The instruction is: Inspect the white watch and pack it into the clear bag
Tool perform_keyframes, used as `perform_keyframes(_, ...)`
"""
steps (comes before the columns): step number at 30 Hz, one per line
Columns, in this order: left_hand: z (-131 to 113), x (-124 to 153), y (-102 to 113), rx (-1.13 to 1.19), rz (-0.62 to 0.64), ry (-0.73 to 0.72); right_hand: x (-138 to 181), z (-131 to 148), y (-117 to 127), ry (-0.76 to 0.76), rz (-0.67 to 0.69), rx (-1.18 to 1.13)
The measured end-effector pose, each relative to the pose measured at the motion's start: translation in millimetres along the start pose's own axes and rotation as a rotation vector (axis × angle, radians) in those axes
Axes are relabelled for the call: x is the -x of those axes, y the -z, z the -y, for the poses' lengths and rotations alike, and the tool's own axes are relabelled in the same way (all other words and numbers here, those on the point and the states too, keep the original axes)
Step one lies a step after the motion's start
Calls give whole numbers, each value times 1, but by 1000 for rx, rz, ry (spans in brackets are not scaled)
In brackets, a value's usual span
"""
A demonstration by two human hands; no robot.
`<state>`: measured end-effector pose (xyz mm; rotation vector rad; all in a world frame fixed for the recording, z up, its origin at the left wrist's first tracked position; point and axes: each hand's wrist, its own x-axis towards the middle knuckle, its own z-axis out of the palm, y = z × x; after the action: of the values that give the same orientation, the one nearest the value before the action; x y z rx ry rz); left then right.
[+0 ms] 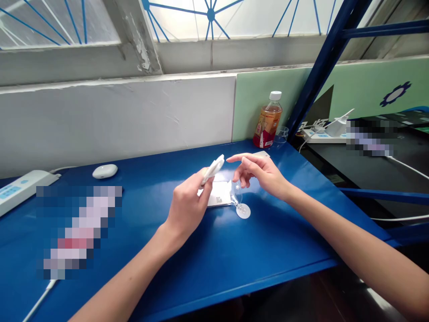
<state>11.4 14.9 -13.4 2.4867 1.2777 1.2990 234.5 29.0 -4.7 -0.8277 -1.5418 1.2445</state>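
My left hand [189, 197] is closed around a small white bundle [213, 169], which looks like a coiled cable, and holds it up above the desk. To its right hovers my right hand [259, 172], its index finger stretched toward the bundle without touching it. The other fingers are loosely bent, with nothing visible in them. Beneath the hands lies a white box [219, 194] with a small printed code, partly hidden by my left hand. Clear plastic with a round translucent disc [243, 211] lies at the box's right end.
A bottle of reddish drink [268, 120] stands by the wall on the blue desk [234, 259], beside a clear cup [280, 135]. On the left are a white earbud case [105, 171], a power strip [25, 188] and a blurred-out device [80, 228] with a cable. A blue metal post [321, 67] rises at right.
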Motion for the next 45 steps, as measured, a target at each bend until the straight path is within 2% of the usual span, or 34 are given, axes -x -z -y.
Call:
perform_keyframes(4, 1, 4, -7, -215, 43, -219, 5, 3, -6, 49, 19, 129)
perform_keyframes(7, -1, 5, -8, -278, 11, -301, 7, 6, -11, 97, -22, 278)
perform_keyframes(11, -2, 4, -8, -264, -19, -334, 9, 7, -13, 123, -55, 384)
perform_keyframes(16, 1, 5, -11, -189, 22, -305, 9, 1, -14, 126, -92, 392)
perform_keyframes(19, 4, 4, -8, -135, 140, -225, 7, 0, -9, 131, -104, 395)
perform_keyframes(25, 12, -3, 4, -145, 574, -68, 1, 2, 10, 115, -159, 496)
perform_keyframes(29, 15, -2, 8, -89, 695, -43, 0, 0, 15, 98, -185, 592)
perform_keyframes(36, 21, -5, 8, -99, 694, 25, -1, -4, 18, 157, -203, 918)
perform_keyframes(39, 24, -5, 4, -91, 640, 23, -2, -6, 20, 150, -245, 995)
perform_keyframes(42, 27, -3, 0, -57, 568, 12, -2, -8, 20, 135, -259, 930)
perform_keyframes(45, 28, 1, 0, -20, 503, 3, -4, -11, 19, 59, -238, 744)
